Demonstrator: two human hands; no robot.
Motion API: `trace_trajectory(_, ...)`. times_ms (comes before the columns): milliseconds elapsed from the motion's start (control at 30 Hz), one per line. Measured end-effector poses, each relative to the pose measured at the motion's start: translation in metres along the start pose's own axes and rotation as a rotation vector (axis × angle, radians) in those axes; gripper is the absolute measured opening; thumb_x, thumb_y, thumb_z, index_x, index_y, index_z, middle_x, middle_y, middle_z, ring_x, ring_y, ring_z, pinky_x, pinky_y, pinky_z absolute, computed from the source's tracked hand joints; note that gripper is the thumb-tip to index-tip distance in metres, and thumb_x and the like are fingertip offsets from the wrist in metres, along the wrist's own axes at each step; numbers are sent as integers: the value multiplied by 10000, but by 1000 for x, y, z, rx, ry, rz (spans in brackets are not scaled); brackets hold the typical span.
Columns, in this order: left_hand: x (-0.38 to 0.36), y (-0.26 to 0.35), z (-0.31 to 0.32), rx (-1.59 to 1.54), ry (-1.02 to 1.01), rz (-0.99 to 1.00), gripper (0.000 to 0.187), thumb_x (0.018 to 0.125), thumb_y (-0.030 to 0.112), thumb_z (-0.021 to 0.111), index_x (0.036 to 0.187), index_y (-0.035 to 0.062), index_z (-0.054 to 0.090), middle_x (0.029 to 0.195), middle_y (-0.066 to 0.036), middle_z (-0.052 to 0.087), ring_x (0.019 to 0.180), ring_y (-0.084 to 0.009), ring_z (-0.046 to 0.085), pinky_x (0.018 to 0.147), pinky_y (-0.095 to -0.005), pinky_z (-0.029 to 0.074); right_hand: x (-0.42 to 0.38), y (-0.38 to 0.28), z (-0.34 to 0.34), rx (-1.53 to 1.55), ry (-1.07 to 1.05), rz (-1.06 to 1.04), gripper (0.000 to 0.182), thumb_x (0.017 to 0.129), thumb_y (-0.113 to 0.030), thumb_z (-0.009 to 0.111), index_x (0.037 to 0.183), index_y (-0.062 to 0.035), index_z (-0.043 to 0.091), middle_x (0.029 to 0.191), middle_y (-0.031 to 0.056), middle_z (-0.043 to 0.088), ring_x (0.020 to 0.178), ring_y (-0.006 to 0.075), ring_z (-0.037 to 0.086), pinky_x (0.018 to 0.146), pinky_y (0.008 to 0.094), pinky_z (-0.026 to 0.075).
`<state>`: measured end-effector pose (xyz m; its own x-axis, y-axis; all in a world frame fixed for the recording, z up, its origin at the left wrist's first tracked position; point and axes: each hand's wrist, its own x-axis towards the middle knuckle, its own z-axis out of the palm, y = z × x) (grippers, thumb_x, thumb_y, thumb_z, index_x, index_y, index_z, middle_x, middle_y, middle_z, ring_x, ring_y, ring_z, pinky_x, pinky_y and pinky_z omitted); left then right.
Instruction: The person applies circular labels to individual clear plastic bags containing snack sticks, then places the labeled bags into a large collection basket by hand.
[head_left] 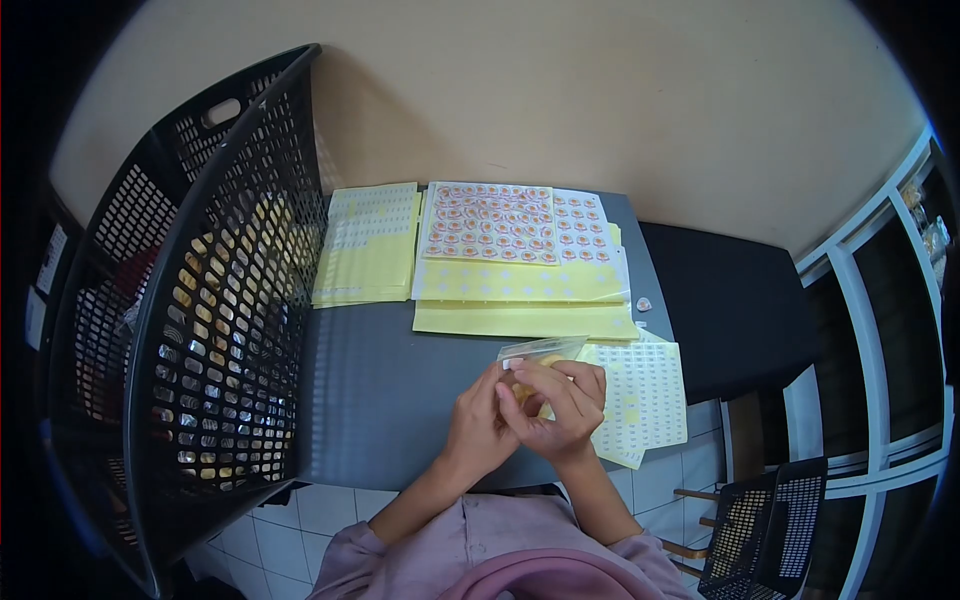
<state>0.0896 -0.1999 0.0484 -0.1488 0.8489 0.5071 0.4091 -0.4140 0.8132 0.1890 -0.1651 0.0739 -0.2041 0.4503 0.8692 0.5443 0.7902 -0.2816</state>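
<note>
Over the near side of the grey counter (pixel 370 370), a clear bag (pixel 541 348) hangs between two bare hands, its top edge tilted up and some yellowish contents (pixel 530 395) showing through. The left hand (pixel 481 424) has its grip closed on one side of the bag, fingers and thumb drawn together. The right hand (pixel 565 408) has a narrow grip too, curled over the other side, thumb and forefinger reaching across toward the left fingertips. Just there sits a small white label (pixel 512 364) at the bag's upper corner (whether it is stuck down or merely pinched, I cannot tell), so this bag looks filled but perhaps not finished.

As for how far things have come, the sheets give the best hint. Beyond the bag, the picture-sticker sheet (pixel 490 222) looks nearly full, while the yellow sheets (pixel 520 318) beneath it show broad bare strips, where stickers seem to have been used. The left stack (pixel 365 245) is partly bare as well. Beside the right hand, the printed label sheet (pixel 655 395) has a few gaps and many labels left. One loose sticker (pixel 644 304) lies near the counter's right edge. Through the mesh of the dark basket (pixel 230 300), many small packets show; their state is unclear.
</note>
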Motion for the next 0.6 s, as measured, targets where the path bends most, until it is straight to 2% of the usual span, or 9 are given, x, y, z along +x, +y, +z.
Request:
trace_trajectory(133,-1,-4,2,55,-8,43,341,688,47,596,990,-40,463,774,-198,546,655,-365,564,536,-379,461,-2,0,-3,-5,-8,-39,229,596,-140,720,782,-133,587,814,-47,647,656,133,515,625,251,359)
trace_trajectory(200,-3,-2,3,36,-67,-40,331,717,49,575,1021,-27,470,875,-178,555,758,-342,582,626,-340,467,-4,4,-4,-10,-24,-80,216,605,-128,712,781,-140,587,831,-55,645,656,129,513,622,250,359)
trace_trajectory(333,-1,2,7,30,-79,-34,344,687,46,597,993,-36,464,804,-197,554,704,-367,567,575,-385,467,-9,10,-9,-14,-43,-79,204,611,-122,701,780,-144,587,831,-52,647,663,132,513,638,250,355)
trace_trajectory(433,2,3,12,-46,-52,-15,347,686,48,600,998,-28,468,821,-195,567,714,-364,575,589,-372,473,-11,16,-13,-26,-12,-7,155,646,-171,686,776,-146,604,851,-60,642,663,120,525,642,245,340)
trace_trajectory(533,2,1,17,-118,-51,-107,359,686,52,599,1015,-16,473,842,-193,576,736,-362,583,606,-361,476,-15,22,-17,-93,-20,45,140,654,-174,672,772,-141,603,864,-51,645,674,128,527,663,256,338)
trace_trajectory(600,1,-3,21,-94,-81,-115,360,689,52,594,1024,-8,475,845,-188,579,739,-360,587,611,-355,475,-20,25,-17,-71,-51,77,172,661,-205,670,818,-150,623,884,-40,625,758,139,514,698,270,329)
